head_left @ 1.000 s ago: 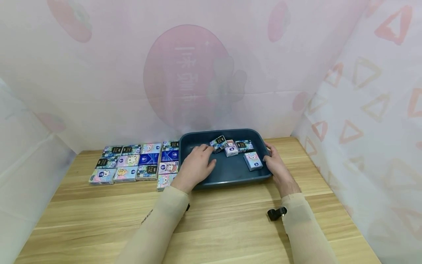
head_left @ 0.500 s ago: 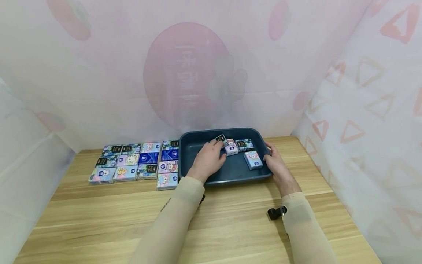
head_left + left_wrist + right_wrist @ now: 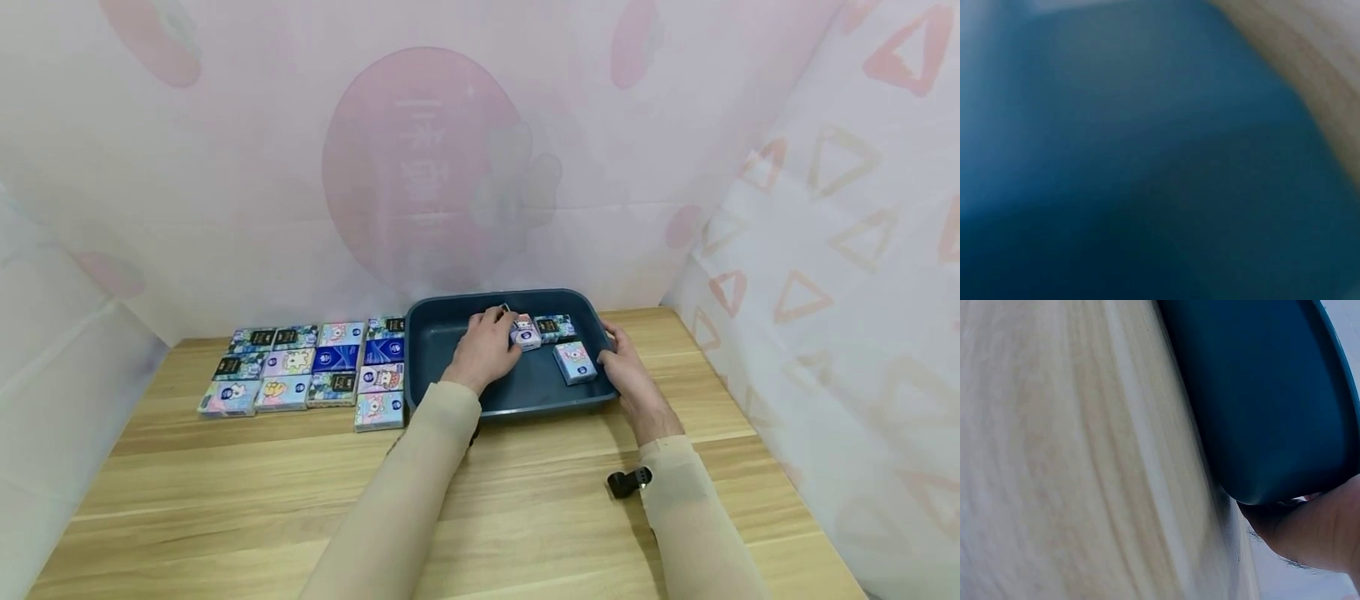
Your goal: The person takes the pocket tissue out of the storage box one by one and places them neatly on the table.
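In the head view my left hand (image 3: 486, 348) reaches into a dark blue-green tray (image 3: 435, 392), its fingers bent over a dark floral tissue pack that is almost wholly hidden beneath them. Right beside those fingertips lies a white-and-purple tissue pack (image 3: 527, 335). Behind it to the right is a dark floral pack (image 3: 555, 328), and a light blue one (image 3: 575, 364) lies near the tray's right wall. My right hand (image 3: 632, 375) grips the tray's right end, thumb at the rim. The right wrist view shows this hand (image 3: 1319, 534) against the tray's outer wall (image 3: 1266, 406). The left wrist view is blurred blue.
Left of the tray, several tissue packs (image 3: 288, 362) lie flat in close columns on the wooden table (image 3: 225, 492). The nearest column (image 3: 379, 411) borders the tray's left wall. A patterned cloth backdrop (image 3: 247, 192) rises behind the table and along both sides.
My left hand has moved right and slightly deeper into the tray, and its fingers now cover the tilted dark floral pack. The right hand has stayed at the tray's end.
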{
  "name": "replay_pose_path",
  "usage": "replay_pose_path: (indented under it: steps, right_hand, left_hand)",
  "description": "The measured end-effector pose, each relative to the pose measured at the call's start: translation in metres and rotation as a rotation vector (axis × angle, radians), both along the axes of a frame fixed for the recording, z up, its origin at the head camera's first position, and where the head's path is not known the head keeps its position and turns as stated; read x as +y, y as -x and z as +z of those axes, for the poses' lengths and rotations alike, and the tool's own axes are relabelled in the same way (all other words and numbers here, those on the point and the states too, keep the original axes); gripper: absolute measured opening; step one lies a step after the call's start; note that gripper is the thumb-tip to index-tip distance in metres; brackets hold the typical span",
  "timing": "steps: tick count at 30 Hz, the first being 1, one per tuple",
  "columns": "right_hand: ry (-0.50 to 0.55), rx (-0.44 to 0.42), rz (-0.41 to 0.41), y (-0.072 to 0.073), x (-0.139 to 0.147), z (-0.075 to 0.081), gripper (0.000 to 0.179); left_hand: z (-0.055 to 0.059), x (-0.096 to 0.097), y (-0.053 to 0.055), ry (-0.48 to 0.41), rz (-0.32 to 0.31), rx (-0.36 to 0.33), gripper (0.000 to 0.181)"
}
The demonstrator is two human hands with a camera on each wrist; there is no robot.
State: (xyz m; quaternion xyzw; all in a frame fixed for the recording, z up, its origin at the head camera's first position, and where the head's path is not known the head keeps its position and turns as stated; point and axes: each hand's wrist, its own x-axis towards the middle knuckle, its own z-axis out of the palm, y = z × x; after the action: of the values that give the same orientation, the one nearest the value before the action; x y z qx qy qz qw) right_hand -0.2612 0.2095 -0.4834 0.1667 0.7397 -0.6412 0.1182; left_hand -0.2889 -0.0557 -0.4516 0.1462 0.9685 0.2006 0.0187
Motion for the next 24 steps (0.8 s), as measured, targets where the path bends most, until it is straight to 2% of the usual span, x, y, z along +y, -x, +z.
replay_pose_path:
  steps: [5,11,20,22,24]
  right_hand:
    - [0.001,-0.006,-0.002,0.0,0.0,-0.001,0.078]
    - [0.008,-0.003,-0.003,0.001,0.0,-0.001,0.078]
    - [-0.002,0.001,0.0,0.0,0.001,-0.001,0.078]
    - [-0.003,-0.004,-0.001,0.0,0.001,-0.001,0.078]
    - [-0.005,-0.003,-0.001,0.001,0.001,-0.001,0.078]
  left_hand:
    - [0.0,0.001,0.005,0.002,0.009,-0.062,0.06]
    - [0.0,0.001,0.007,-0.041,0.003,-0.114,0.058]
    - [-0.002,0.0,0.009,-0.05,-0.002,-0.087,0.055]
    - [-0.005,0.0,0.013,-0.047,-0.01,-0.085,0.059]
    - [-0.016,-0.001,0.021,-0.039,-0.016,-0.091,0.064]
